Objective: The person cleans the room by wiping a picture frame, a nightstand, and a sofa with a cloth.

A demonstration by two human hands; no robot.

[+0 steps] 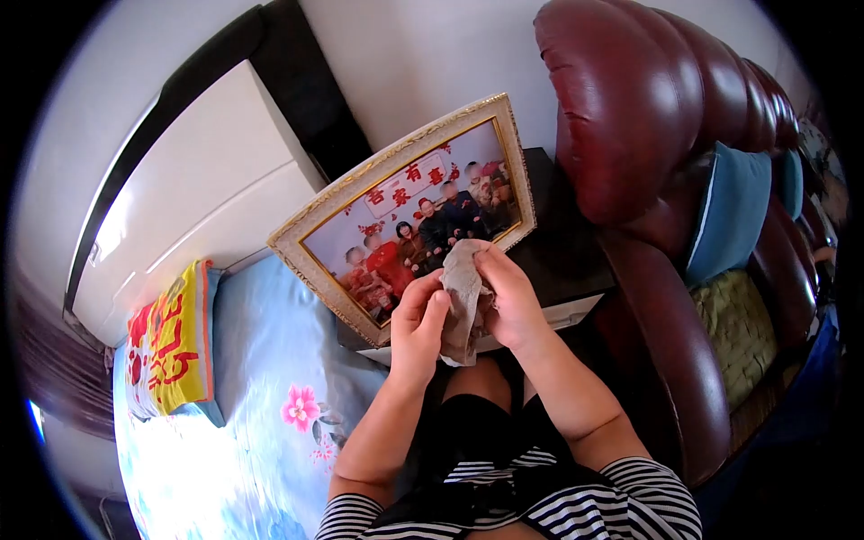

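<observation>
A crumpled grey-beige cloth (463, 301) hangs between my two hands, in front of my lap. My left hand (419, 322) is closed on its left edge, thumb up. On the other side, my right hand (507, 297) pinches its upper right part. Just beyond the hands, a large framed group photo (409, 202) with an ornate cream and gold frame leans tilted on a dark-topped nightstand (562, 243). The cloth and fingers cover part of the frame's lower edge; whether they touch it I cannot tell.
To the left is a bed with a blue flowered sheet (261, 360), a yellow and red pillow (171, 346) and a white headboard (198, 171). A dark red leather sofa (630, 108) stands at the right, with a blue cushion (731, 211) and a green seat cover (733, 333).
</observation>
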